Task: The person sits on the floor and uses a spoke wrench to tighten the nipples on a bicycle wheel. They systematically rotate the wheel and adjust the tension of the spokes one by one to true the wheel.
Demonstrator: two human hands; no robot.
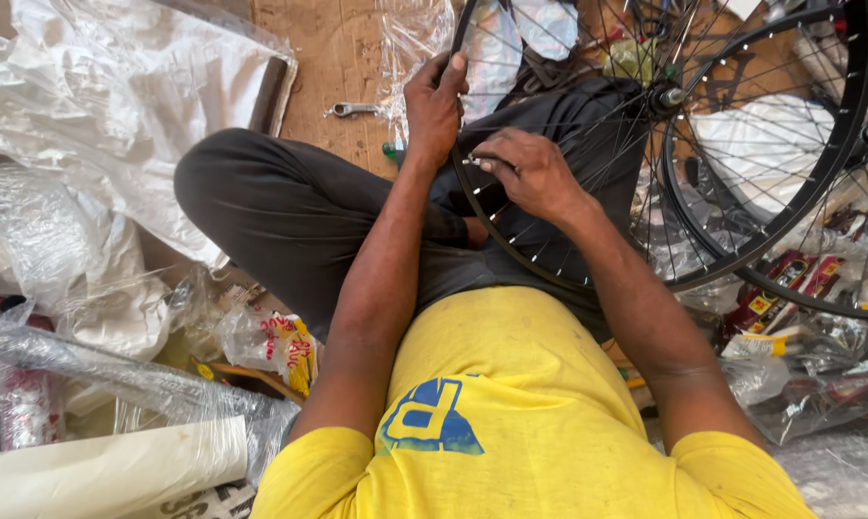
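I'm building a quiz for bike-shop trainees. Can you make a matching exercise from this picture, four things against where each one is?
Things:
1. left hand
2. right hand
3. wrench
4. second wheel

Places:
A. lying on the brown floor beyond the knee
B. pinching a spoke end just inside the rim
C. leaning at the right, behind the wheel on the lap
D. gripping the black rim near its top

Pairs: 1-D, 2-B, 3-A, 4-C

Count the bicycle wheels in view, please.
2. One wheel lies on the person's lap, held by the left hand and right hand. A second wheel stands behind it at right. Others may be hidden.
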